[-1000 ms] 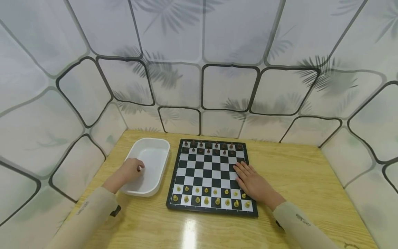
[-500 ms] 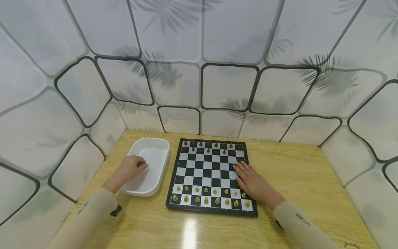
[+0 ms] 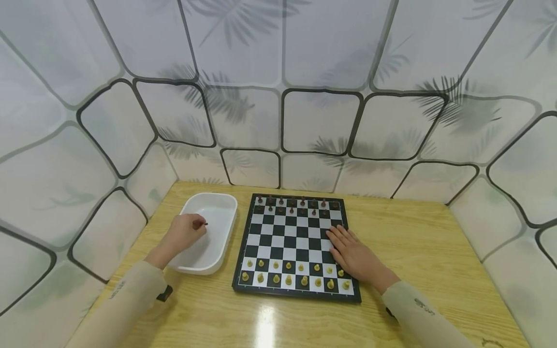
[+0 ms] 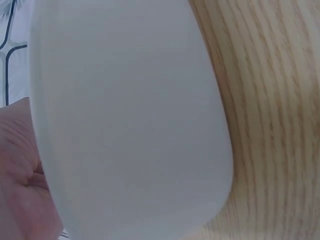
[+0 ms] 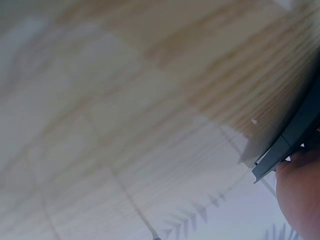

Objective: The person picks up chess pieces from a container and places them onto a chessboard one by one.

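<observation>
Left hand over the near left part of a white tub, fingers curled, pinching a small dark chess piece whose tip shows just past the fingertips, above the tub's hollow. In the left wrist view, only the tub's smooth white outer wall and a bit of the palm visible. Tub standing on the wooden bench, just left of a chessboard, not touching it.

Chessboard square-on at the middle of the bench: dark pieces in the two far rows, yellow pieces in the two near rows, middle squares bare.

Right hand lying flat on the board's right edge, fingers straight and slightly spread, holding nothing, fingertips pointing toward the far rows, heel close to the rightmost yellow pieces. In the right wrist view, blurred bench grain, the board's dark corner and part of the hand.

Pale panelled walls with dark outlines and leaf shadows around the bench on three sides.
</observation>
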`<state>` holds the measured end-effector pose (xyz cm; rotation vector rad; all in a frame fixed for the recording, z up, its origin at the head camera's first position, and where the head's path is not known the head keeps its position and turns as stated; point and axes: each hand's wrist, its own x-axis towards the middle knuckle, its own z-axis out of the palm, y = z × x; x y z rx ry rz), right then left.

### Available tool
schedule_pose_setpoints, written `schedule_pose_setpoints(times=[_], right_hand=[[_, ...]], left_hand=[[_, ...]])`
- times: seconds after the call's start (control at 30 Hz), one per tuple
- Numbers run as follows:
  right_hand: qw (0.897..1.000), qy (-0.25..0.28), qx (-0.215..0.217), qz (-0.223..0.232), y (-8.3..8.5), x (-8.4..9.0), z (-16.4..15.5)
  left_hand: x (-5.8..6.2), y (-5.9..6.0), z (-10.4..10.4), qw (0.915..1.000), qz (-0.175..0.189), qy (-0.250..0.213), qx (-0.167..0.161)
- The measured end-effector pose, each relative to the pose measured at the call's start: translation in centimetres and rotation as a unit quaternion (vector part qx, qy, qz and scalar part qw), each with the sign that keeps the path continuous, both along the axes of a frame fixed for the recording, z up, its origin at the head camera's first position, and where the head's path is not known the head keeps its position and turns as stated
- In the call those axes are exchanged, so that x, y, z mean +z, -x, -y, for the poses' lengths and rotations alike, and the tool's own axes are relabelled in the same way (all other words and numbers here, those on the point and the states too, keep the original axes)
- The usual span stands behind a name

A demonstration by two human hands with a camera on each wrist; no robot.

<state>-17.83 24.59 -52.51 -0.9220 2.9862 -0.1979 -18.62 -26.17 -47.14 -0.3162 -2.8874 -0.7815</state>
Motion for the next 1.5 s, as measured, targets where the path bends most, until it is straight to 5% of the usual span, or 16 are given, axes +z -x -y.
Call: schedule_pose_setpoints(times=[0.27,0.9,1.5], right_hand=[[1.000,0.005,-0.002,0.000,-0.1,0.2,0.0],[1.000,0.005,0.003,-0.004,0.0,0.3,0.2],[1.000,0.002,-0.006,0.013,-0.1,0.2,0.1]], left_hand=[[1.2,0.2,-1.6,0.9992,-0.035,-0.018,-0.006],[2.9,2.0,-6.6,0.9958,-0.055,-0.069,-0.027],[3.3,4.0,-11.8,0.9891,-0.024,-0.140,-0.040]])
